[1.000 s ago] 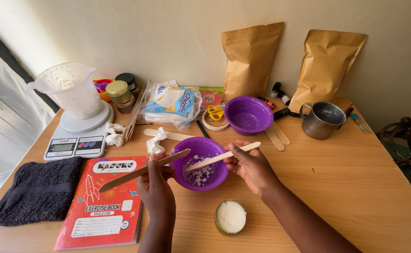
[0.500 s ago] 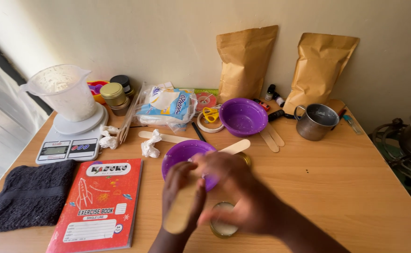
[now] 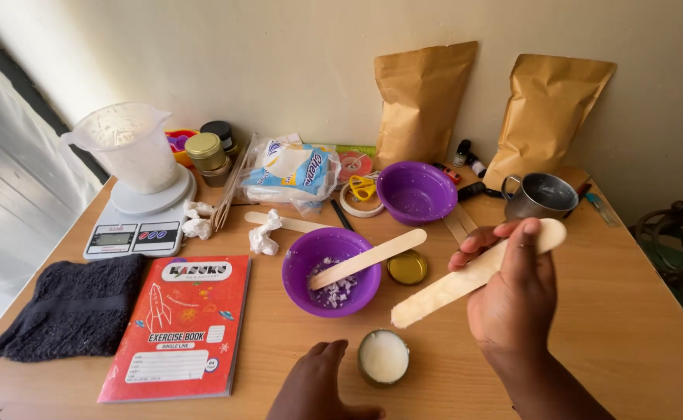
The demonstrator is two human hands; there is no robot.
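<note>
The right hand (image 3: 513, 299) grips a long flat wooden stick (image 3: 466, 278) with closed fingers, while the left hand (image 3: 318, 385), fingers open, lies beside the small round tin of white wax (image 3: 383, 357).

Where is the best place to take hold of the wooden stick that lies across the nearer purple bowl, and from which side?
Probably the bare upper-right end of the wooden stick, which juts past the rim of the purple bowl near the gold lid. Come from the right, pinching its flat faces; the lower end sits in white flakes.

A home craft corner — wooden table (image 3: 637, 311) with kitchen scale (image 3: 139, 222), exercise book (image 3: 178, 327) and paper bags (image 3: 423, 97).
</note>
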